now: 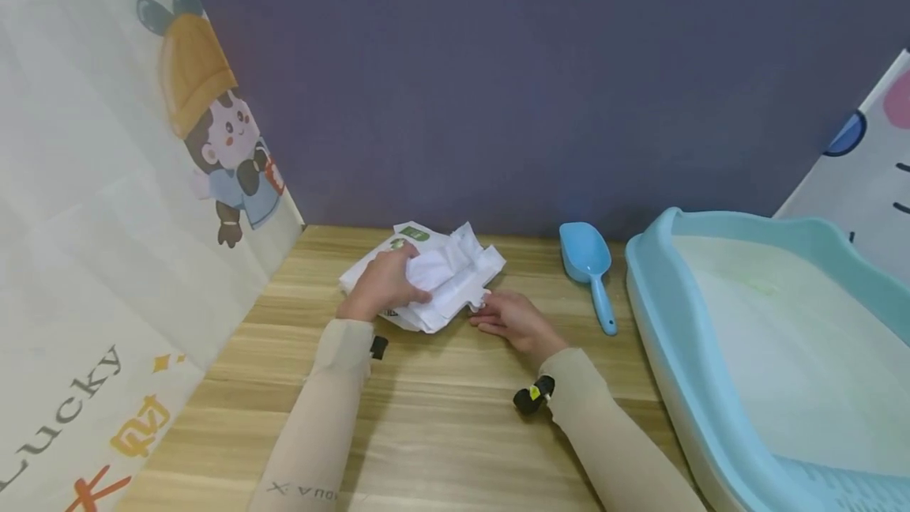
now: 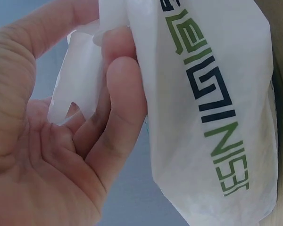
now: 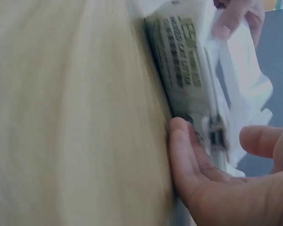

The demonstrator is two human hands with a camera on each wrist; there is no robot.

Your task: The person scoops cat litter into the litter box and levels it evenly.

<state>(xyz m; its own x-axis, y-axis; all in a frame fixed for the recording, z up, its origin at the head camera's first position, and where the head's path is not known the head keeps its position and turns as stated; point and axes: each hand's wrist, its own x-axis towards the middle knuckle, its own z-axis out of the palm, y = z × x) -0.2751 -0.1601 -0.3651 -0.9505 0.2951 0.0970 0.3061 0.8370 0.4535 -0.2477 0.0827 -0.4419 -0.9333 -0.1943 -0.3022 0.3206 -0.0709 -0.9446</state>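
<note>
One crumpled white bag (image 1: 455, 283) with green-and-black print lies far on the table (image 1: 441, 417), left of one scoop (image 1: 586, 251). The left hand (image 1: 384, 283) curls round its flap (image 2: 79, 70); the half-open right hand (image 1: 513, 321) is at its right end, grip unclear.

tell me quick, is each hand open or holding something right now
Left hand: closed, holding the white bag.
Right hand: open at the bag's edge, its thumb apart from the fingers.
</note>
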